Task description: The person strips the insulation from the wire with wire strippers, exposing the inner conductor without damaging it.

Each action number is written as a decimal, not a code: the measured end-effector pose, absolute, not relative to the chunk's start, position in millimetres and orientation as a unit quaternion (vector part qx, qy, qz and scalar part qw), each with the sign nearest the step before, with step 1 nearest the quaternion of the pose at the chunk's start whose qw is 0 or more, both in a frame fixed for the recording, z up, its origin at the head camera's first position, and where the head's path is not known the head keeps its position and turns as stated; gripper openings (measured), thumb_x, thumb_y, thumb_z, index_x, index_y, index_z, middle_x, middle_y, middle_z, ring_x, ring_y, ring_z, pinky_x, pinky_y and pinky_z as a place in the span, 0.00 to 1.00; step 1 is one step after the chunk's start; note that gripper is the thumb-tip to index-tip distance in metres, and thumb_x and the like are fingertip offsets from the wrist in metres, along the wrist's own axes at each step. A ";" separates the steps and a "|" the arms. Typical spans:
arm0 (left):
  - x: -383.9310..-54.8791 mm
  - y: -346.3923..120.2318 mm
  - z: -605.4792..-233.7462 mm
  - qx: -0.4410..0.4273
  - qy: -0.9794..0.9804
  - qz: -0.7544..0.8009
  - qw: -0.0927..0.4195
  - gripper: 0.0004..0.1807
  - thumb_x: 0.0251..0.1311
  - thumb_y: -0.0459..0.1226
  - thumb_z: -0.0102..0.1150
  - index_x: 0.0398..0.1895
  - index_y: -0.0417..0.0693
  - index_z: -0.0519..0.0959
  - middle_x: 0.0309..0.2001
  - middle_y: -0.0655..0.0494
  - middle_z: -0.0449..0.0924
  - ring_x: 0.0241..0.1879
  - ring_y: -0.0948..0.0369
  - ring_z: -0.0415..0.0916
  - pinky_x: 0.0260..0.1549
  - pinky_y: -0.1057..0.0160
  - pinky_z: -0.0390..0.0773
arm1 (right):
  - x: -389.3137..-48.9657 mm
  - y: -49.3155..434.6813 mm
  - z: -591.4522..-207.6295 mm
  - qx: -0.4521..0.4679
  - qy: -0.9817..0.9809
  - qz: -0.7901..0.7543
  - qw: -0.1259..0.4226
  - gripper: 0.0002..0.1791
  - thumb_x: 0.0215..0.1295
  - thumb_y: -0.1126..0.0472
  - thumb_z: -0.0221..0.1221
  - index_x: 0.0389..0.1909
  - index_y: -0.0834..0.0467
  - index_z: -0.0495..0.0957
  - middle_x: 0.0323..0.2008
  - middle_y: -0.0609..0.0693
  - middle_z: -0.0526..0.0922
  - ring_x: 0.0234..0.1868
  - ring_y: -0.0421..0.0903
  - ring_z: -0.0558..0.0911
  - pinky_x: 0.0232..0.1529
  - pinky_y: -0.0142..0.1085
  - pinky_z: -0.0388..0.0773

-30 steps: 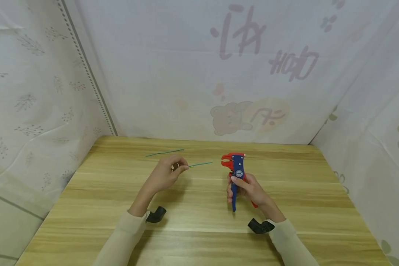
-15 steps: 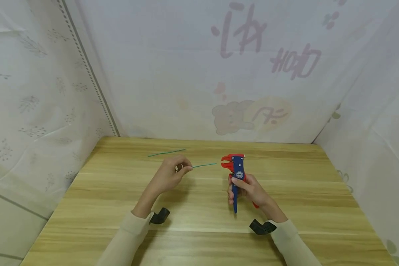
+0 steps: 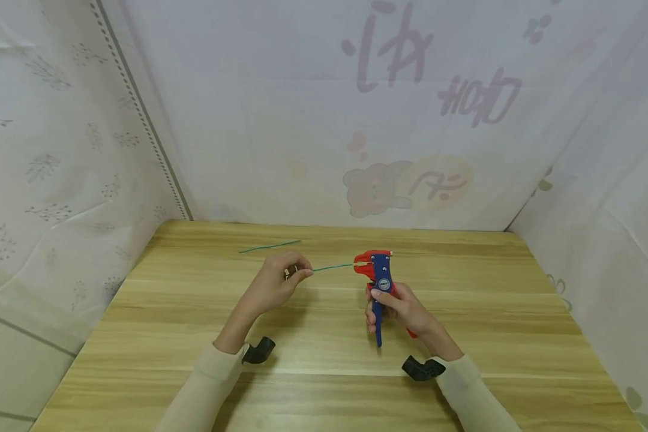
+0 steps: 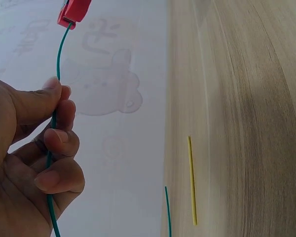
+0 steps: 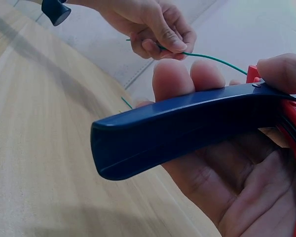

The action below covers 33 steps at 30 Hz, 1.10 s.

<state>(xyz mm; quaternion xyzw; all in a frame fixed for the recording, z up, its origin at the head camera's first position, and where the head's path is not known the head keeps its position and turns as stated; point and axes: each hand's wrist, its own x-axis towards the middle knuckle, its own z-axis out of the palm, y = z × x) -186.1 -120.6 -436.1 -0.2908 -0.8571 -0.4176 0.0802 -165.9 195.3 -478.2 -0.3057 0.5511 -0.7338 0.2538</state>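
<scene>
My left hand pinches a thin green wire between thumb and fingertips; in the left wrist view its tail runs down across the palm. The wire's free end points right and meets the red jaws of the wire stripper; whether it lies between them or just at their tip is hard to tell. My right hand grips the stripper upright by its blue and red handles, thumb near the round badge. The blue handle fills much of the right wrist view, with fingers curled behind it.
A second green wire lies near the table's back edge. A short yellow wire lies close to it, hidden behind my left hand in the head view. Patterned cloth hangs behind the wooden table. Black mounts sit at both wrists.
The left hand first moves slightly right with the green wire. Then the right hand brings the stripper a little left, closing the gap between its jaws and the wire's end.
</scene>
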 end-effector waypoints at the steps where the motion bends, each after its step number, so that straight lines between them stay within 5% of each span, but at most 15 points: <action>1: -186.0 -120.4 -436.1 -0.291 -0.857 -0.418 0.080 0.03 0.69 0.36 0.63 0.38 0.47 0.84 0.33 0.59 0.81 0.28 0.65 0.73 0.28 0.68 0.74 | -165.9 194.6 -478.5 -0.307 0.550 -0.734 0.255 0.13 0.84 0.64 0.37 0.49 0.63 0.71 0.30 0.51 0.86 0.31 0.46 0.89 0.38 0.40 0.88; 20: -184.0 -117.2 -436.1 -0.289 -0.851 -0.433 0.068 0.03 0.69 0.37 0.64 0.37 0.49 0.85 0.32 0.61 0.81 0.27 0.65 0.72 0.26 0.68 0.73 | -162.7 187.1 -482.5 -0.309 0.553 -0.731 0.254 0.13 0.84 0.63 0.38 0.46 0.64 0.71 0.28 0.51 0.85 0.27 0.44 0.88 0.35 0.39 0.88; 33: -184.8 -115.5 -438.1 -0.293 -0.852 -0.428 0.076 0.03 0.69 0.37 0.64 0.38 0.48 0.84 0.32 0.62 0.82 0.28 0.65 0.73 0.27 0.68 0.74 | -161.1 185.5 -483.4 -0.284 0.584 -0.722 0.238 0.20 0.84 0.60 0.42 0.43 0.78 0.64 0.24 0.49 0.83 0.22 0.43 0.86 0.29 0.39 0.87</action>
